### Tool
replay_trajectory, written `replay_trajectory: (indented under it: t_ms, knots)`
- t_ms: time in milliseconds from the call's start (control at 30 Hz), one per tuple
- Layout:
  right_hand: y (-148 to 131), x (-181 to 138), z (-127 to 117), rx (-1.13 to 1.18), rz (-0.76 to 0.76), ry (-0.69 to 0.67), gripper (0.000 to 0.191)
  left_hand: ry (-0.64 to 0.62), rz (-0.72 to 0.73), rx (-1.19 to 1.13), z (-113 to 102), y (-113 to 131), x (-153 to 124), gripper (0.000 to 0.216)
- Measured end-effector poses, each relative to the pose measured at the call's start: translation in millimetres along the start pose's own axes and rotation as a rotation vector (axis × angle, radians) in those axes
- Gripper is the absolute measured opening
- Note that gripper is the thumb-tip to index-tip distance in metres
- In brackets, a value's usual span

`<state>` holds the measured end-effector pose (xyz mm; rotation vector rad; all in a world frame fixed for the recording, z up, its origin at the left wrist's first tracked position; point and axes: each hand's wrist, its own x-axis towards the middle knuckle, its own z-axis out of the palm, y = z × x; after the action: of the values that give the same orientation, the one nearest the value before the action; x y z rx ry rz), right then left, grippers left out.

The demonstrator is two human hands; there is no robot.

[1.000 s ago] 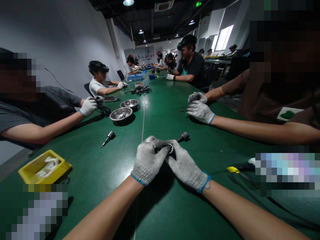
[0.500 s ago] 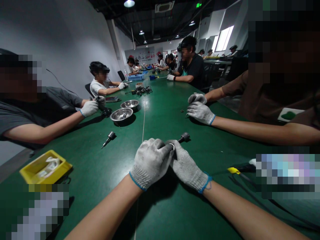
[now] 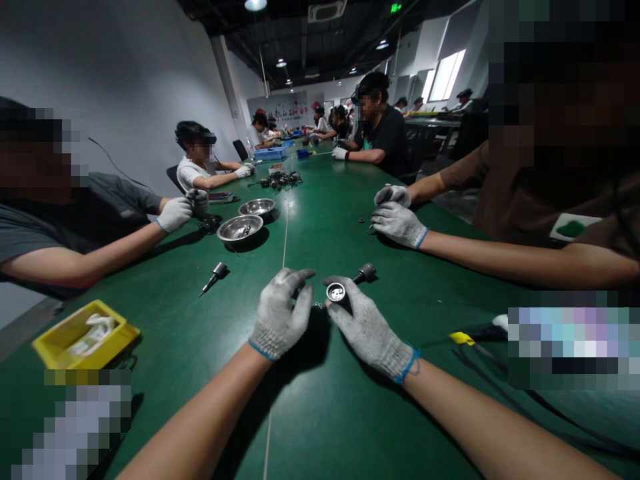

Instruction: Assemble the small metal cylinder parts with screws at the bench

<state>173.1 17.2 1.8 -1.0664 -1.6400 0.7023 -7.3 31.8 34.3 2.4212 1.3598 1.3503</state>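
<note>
My right hand, in a grey-white glove, grips a short dark cylinder with a silver rim. Its round end faces up toward me and shows pale metal inside with small dark holes. My left hand, gloved too, is apart from it on the left, with thumb and fingers spread and nothing visible between them. Small shiny bits show between the hands. Just beyond my right hand lies a dark metal part with a wide knurled-looking head. A similar part with a thin pointed shaft lies farther left.
Two steel bowls stand ahead on the green table, the nearer holding small metal parts. A yellow bin with white items sits at left. Cables with a yellow tag lie at right. Gloved co-workers sit along both sides.
My left hand has let go of the cylinder, moved left and opened. The cylinder stays in my right hand, its round end now uncovered.
</note>
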Motion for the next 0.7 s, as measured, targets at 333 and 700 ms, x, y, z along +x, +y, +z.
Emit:
replay_trajectory:
  t_ms: [333,700]
  knots:
    - [-2.9,4.2,-0.5,0.048,0.090,0.101,0.024,-0.434,-0.306,-0.116,-0.9,-31.8,3.4,0.025]
    - [0.7,2.5,-1.4,-0.021,0.009,0.089,0.026,-0.544,-0.203,-0.056,-1.1,-29.9,4.1,0.018]
